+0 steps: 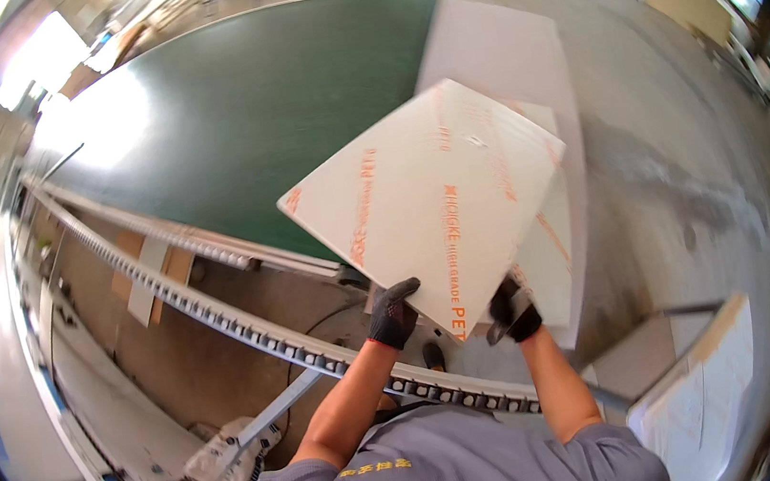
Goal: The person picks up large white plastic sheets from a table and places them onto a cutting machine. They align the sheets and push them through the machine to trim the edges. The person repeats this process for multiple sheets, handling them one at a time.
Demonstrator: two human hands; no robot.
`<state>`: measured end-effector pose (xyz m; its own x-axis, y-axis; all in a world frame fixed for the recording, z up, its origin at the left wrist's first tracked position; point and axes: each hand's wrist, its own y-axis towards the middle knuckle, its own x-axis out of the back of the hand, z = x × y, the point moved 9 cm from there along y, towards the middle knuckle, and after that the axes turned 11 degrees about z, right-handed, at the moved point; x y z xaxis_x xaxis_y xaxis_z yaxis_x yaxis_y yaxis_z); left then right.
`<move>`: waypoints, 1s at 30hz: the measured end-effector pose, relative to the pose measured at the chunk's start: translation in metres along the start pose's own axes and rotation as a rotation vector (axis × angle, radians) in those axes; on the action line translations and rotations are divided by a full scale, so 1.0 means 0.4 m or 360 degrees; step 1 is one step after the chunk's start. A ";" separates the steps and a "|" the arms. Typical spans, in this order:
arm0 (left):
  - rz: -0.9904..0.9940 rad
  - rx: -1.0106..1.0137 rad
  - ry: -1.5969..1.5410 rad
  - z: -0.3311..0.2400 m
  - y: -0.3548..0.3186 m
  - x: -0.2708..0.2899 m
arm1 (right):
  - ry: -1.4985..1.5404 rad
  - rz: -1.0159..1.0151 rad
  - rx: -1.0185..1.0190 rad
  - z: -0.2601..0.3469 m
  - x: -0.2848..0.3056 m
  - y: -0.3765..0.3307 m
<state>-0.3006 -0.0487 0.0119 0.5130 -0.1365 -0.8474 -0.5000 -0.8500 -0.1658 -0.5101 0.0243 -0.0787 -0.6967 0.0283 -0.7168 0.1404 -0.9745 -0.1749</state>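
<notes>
My left hand (394, 314), in a dark glove, grips the near left edge of a white panel (416, 179) with orange print. Thumb on top, its other fingers go out of sight beneath. On the panel's near right edge is my right hand (513, 311), also gloved, with its fingers curled at the board and partly hidden. The panel is held at an angle, one corner toward me. It overlaps the green conveyor belt (288, 79) and a second white panel (550, 254), which lies on a larger pale board (500, 39).
A rail with black rollers (222, 323) crosses in front of me. Loose board pieces (151, 279) sit below it at left. A pale machine bed (10, 354) runs along the far left. More white panels (698, 404) stand at lower right. Grey concrete floor (676, 185) extends right.
</notes>
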 end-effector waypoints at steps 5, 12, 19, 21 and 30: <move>-0.0084 -0.0202 0.0229 -0.241 -0.148 0.009 | 0.0792 0.0095 0.0002 0.105 0.175 0.180; -0.0217 -0.0318 0.0502 -0.497 -0.866 0.123 | 0.0039 -0.0385 -0.0142 0.111 0.124 0.194; -0.2004 -0.1003 0.0616 -0.329 -1.703 0.474 | -0.0253 0.0068 -0.0657 -0.300 -0.350 0.079; -0.2474 -0.1035 0.0775 -0.244 -1.951 0.509 | -0.0283 0.0224 -0.0870 -0.493 -0.489 -0.018; -0.3593 -0.0515 0.0611 0.292 -2.674 0.474 | -0.0122 0.1094 -0.1772 -1.071 -0.839 -0.383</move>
<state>0.2499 0.8937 -0.0302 -0.0249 0.7867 0.6168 0.9253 0.2516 -0.2836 0.0036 0.2594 -0.1006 -0.2835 -0.4463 -0.8488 0.9573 -0.0790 -0.2782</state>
